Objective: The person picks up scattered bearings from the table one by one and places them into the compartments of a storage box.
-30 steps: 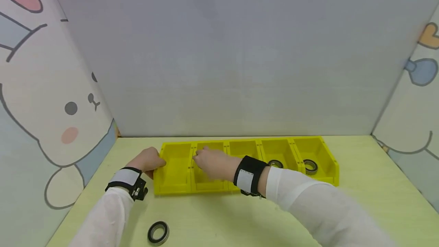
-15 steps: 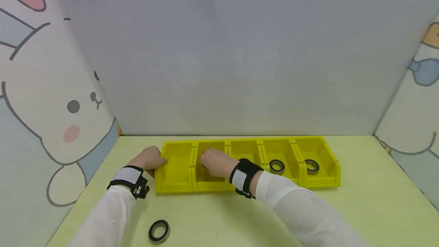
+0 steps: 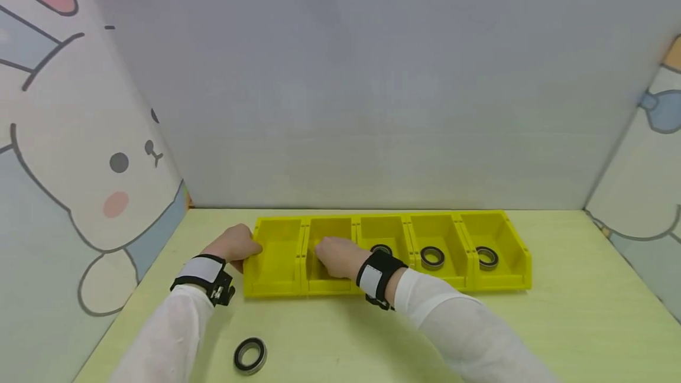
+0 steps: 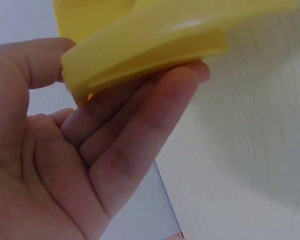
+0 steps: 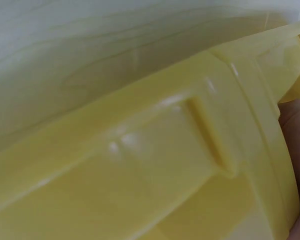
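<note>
A row of joined yellow storage bins stands on the table. My left hand grips the outer wall of the leftmost bin, thumb over the rim; in the left wrist view its fingers support the yellow plastic from below. Inside the second bin from the left is my right hand, fingers bent downward and their tips hidden. What they hold, if anything, does not show. Ball bearings lie in the third bin, the fourth and the rightmost. Another bearing lies on the table in front.
The pale table reaches back to a grey wall panel. Side panels with cartoon drawings stand at the left and right. In the right wrist view, yellow bin fronts fill most of the picture.
My right hand has moved slightly right and lower into the second bin, uncovering the bearings in the third and fourth bins. The left hand keeps its grip. The whole view has shifted slightly.
</note>
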Tool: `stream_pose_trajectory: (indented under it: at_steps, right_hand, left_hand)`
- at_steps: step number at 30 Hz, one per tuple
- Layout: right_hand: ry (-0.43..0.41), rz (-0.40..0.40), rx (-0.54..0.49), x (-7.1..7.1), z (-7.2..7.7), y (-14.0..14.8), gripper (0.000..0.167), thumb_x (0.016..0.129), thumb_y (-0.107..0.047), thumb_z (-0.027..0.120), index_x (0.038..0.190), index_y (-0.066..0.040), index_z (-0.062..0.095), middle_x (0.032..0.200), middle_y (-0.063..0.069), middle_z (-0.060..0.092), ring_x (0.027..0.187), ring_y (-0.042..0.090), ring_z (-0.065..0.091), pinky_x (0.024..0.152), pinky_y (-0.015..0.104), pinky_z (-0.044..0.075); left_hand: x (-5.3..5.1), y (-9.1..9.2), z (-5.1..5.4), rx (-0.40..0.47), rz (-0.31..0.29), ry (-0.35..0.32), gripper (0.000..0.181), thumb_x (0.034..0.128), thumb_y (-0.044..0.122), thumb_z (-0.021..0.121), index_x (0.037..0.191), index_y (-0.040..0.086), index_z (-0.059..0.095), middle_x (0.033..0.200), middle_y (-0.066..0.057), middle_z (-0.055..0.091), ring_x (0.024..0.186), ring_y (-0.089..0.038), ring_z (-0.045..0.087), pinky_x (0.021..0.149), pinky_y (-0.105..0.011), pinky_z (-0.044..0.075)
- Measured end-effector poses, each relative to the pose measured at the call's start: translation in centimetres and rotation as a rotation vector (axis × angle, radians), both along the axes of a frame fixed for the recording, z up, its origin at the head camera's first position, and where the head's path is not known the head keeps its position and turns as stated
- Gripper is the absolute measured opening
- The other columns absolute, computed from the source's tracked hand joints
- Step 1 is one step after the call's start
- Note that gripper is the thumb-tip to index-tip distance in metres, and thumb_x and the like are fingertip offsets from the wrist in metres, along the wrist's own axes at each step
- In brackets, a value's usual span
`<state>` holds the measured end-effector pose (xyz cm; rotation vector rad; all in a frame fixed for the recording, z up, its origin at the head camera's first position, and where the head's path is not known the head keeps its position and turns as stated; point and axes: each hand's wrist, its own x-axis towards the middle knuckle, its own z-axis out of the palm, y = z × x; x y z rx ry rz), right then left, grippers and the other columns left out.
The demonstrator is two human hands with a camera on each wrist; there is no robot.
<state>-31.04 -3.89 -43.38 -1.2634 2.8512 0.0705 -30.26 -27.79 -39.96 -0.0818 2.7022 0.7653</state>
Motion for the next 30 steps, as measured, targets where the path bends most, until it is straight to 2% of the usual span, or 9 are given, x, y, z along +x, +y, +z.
stream_pose_trajectory:
  at_steps: [7,14,18,20,21,22,24,27,30]
  right_hand:
    - [-0.003,-0.026,0.008,-0.3,-0.5,-0.1,0.017,0.092,-0.005,0.056,0.077,-0.011,0.059,0.072,0.001,0.056,0.059,0.011,0.042,0.055,0.021,0.036]
    - [0.023,-0.033,0.005,-0.4,-0.9,-0.3,0.017,0.092,-0.006,0.055,0.077,-0.012,0.060,0.072,0.000,0.057,0.058,0.010,0.044,0.054,0.021,0.038]
    - [0.013,-0.041,0.016,-0.3,-0.7,-0.2,0.014,0.093,-0.010,0.056,0.080,-0.012,0.060,0.073,0.000,0.056,0.060,0.011,0.045,0.054,0.022,0.039]
    - [0.008,-0.061,0.035,-0.3,0.1,-0.2,0.009,0.093,-0.019,0.058,0.090,-0.011,0.062,0.080,0.000,0.059,0.064,0.010,0.050,0.055,0.022,0.042]
    - [0.020,-0.067,0.038,-0.3,0.5,-0.2,0.013,0.093,-0.023,0.058,0.095,-0.011,0.063,0.083,0.001,0.061,0.067,0.011,0.053,0.056,0.022,0.045]
    - [0.033,-0.076,0.034,-0.3,1.1,-0.2,0.022,0.093,-0.029,0.058,0.104,-0.010,0.063,0.091,0.002,0.063,0.074,0.012,0.058,0.058,0.022,0.048]
    - [0.067,-0.090,0.029,0.0,2.9,-0.1,0.043,0.092,-0.040,0.056,0.124,-0.010,0.057,0.112,0.005,0.063,0.094,0.017,0.062,0.071,0.026,0.053]
    - [0.150,-0.064,-0.025,0.8,5.7,0.0,0.066,0.091,-0.054,0.049,0.144,-0.015,0.037,0.141,0.008,0.045,0.127,0.024,0.046,0.097,0.039,0.045]
    - [0.190,0.004,-0.061,2.4,7.9,-0.1,0.077,0.089,-0.063,0.041,0.151,-0.025,0.016,0.156,0.007,0.019,0.142,0.028,0.022,0.109,0.053,0.027]
  left_hand:
    - [0.0,0.1,0.0,0.010,-0.011,0.003,0.018,0.0845,0.012,0.053,0.089,-0.005,0.055,0.080,-0.015,0.064,0.056,-0.023,0.066,0.058,-0.038,0.056]
    - [0.1,0.0,0.0,0.008,-0.002,-0.005,0.022,0.0852,0.013,0.054,0.094,-0.007,0.054,0.082,-0.016,0.064,0.058,-0.023,0.067,0.058,-0.037,0.056]
    - [0.1,0.1,0.0,0.005,0.001,0.001,0.020,0.0855,0.013,0.054,0.092,-0.006,0.055,0.082,-0.016,0.065,0.058,-0.022,0.067,0.059,-0.037,0.056]
    - [0.2,0.2,0.1,0.007,0.002,0.005,0.018,0.0854,0.013,0.054,0.089,-0.005,0.055,0.081,-0.015,0.065,0.059,-0.022,0.067,0.059,-0.038,0.056]
    - [0.2,0.2,0.1,0.007,0.001,0.008,0.017,0.0855,0.012,0.053,0.088,-0.005,0.056,0.081,-0.015,0.065,0.059,-0.021,0.067,0.059,-0.038,0.056]
    - [0.3,0.3,0.1,0.006,0.001,0.008,0.017,0.0856,0.012,0.053,0.087,-0.004,0.056,0.080,-0.015,0.065,0.059,-0.021,0.067,0.059,-0.038,0.056]
    - [0.2,0.3,0.2,0.008,0.001,0.004,0.017,0.0857,0.012,0.053,0.087,-0.004,0.055,0.081,-0.015,0.064,0.060,-0.022,0.067,0.060,-0.039,0.056]
    - [0.1,0.2,0.2,0.005,0.005,-0.008,0.020,0.0858,0.013,0.054,0.091,-0.006,0.055,0.082,-0.016,0.064,0.059,-0.023,0.067,0.061,-0.039,0.056]
    - [0.0,0.0,0.1,0.015,0.007,-0.019,0.022,0.0855,0.014,0.054,0.094,-0.007,0.055,0.082,-0.015,0.064,0.059,-0.023,0.067,0.061,-0.039,0.056]
